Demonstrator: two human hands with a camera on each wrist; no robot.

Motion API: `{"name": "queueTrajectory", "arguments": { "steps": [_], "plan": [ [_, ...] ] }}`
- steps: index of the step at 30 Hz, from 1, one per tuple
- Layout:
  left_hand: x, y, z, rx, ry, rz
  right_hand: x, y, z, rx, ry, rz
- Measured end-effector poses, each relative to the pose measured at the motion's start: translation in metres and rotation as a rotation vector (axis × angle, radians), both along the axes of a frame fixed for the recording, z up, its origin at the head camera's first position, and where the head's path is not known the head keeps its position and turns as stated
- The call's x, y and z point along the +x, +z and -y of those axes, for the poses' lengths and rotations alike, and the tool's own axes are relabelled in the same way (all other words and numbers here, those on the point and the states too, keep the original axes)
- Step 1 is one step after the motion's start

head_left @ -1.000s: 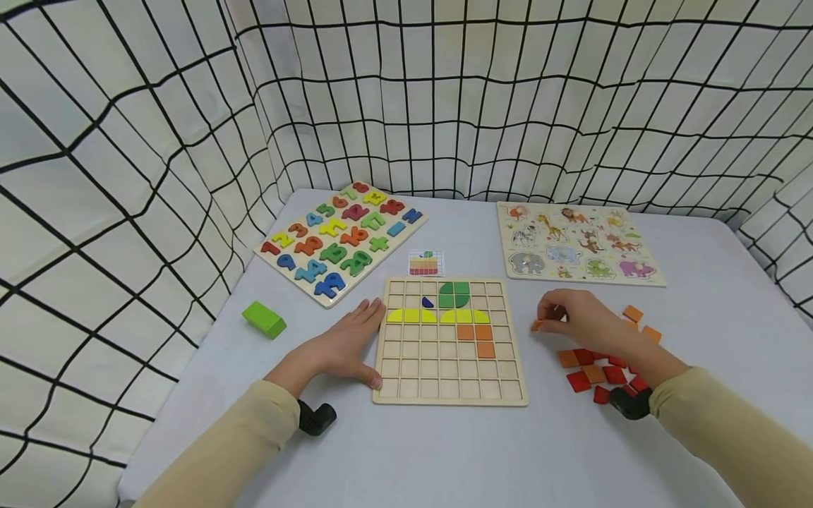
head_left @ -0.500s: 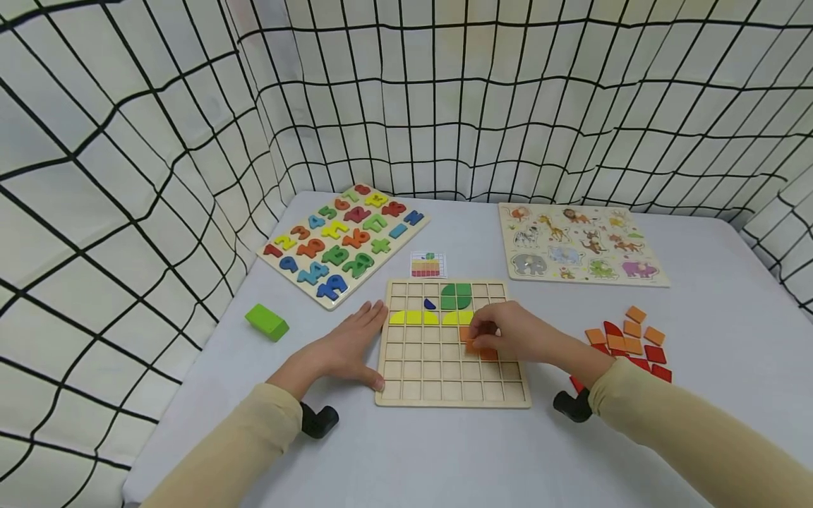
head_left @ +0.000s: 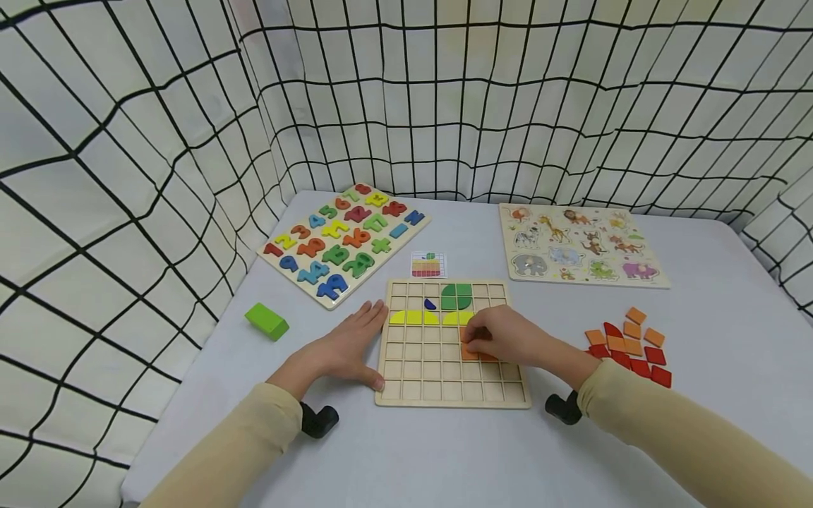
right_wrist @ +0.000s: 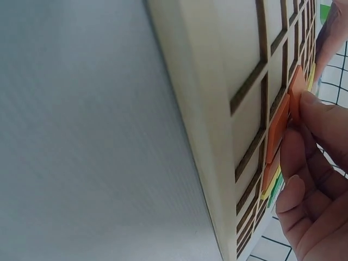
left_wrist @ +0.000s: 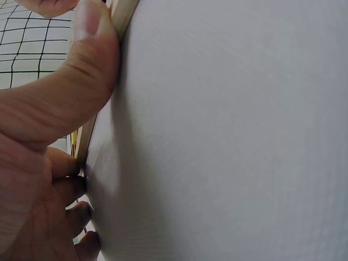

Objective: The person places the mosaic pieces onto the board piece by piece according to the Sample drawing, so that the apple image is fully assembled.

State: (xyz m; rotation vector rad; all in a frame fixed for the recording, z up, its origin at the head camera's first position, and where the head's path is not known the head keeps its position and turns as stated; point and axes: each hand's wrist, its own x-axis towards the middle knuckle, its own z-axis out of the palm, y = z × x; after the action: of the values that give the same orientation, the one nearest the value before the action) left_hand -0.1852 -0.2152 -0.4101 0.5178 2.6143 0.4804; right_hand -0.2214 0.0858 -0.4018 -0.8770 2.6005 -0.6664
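Observation:
A wooden grid board (head_left: 414,388) lies mid-table with green, yellow, blue and orange pieces in its cells. My left hand (head_left: 343,347) rests along its left edge, fingers extended, and in the left wrist view the thumb (left_wrist: 87,60) lies against the wooden rim. Over the right part of the grid is my right hand (head_left: 511,335), fingers bent. Its thumb and fingers pinch an orange square tile (right_wrist: 296,91) at a cell beside another orange tile (right_wrist: 278,130), as the right wrist view shows. From the head, this hand covers part of the yellow and orange pieces.
Loose orange and red tiles (head_left: 638,368) lie to the right. Behind the board are a small pattern card (head_left: 428,265), a number puzzle (head_left: 336,243) and an animal puzzle (head_left: 581,243). A green block (head_left: 267,322) sits at left; black netting (head_left: 435,127) surrounds the table.
My right hand has come left from beside the loose tiles to the grid, carrying an orange tile, which has settled lower at its cell. The left hand stays at the board's edge.

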Motion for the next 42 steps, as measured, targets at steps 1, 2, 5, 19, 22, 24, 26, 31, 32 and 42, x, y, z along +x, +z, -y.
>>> {"name": "queueTrajectory", "arguments": {
  "steps": [1, 2, 5, 19, 22, 24, 26, 31, 32, 42],
  "plan": [
    [0.0, 0.0, 0.0, -0.001, -0.001, 0.0, 0.001, 0.0, 0.0, 0.003, -0.002, -0.006],
    [0.0, 0.0, 0.0, -0.001, -0.001, 0.0, 0.001, 0.0, 0.0, 0.005, -0.003, -0.013],
    [0.0, 0.001, 0.0, -0.001, 0.001, 0.002, 0.002, -0.001, 0.001, 0.015, -0.008, -0.027],
    [0.0, -0.001, -0.001, -0.011, 0.008, 0.014, 0.001, 0.004, -0.011, 0.007, -0.027, -0.075],
    [-0.001, -0.001, -0.001, -0.012, 0.006, 0.01, -0.003, 0.009, -0.029, -0.009, -0.061, -0.086],
    [-0.001, -0.001, -0.001, -0.021, 0.004, 0.009, -0.004, 0.012, -0.044, -0.011, -0.097, -0.094],
    [-0.001, -0.001, -0.001, -0.026, 0.002, 0.009, -0.006, 0.013, -0.061, -0.011, -0.128, -0.11],
    [-0.001, 0.0, -0.001, -0.034, 0.0, 0.011, -0.009, 0.014, -0.109, 0.001, -0.212, -0.135],
    [-0.001, 0.0, -0.001, -0.035, 0.001, 0.011, -0.01, 0.014, -0.118, 0.004, -0.234, -0.125],
    [-0.003, 0.0, -0.002, -0.032, -0.007, 0.01, -0.009, 0.005, -0.181, 0.113, -0.259, -0.04]
  ]
}}
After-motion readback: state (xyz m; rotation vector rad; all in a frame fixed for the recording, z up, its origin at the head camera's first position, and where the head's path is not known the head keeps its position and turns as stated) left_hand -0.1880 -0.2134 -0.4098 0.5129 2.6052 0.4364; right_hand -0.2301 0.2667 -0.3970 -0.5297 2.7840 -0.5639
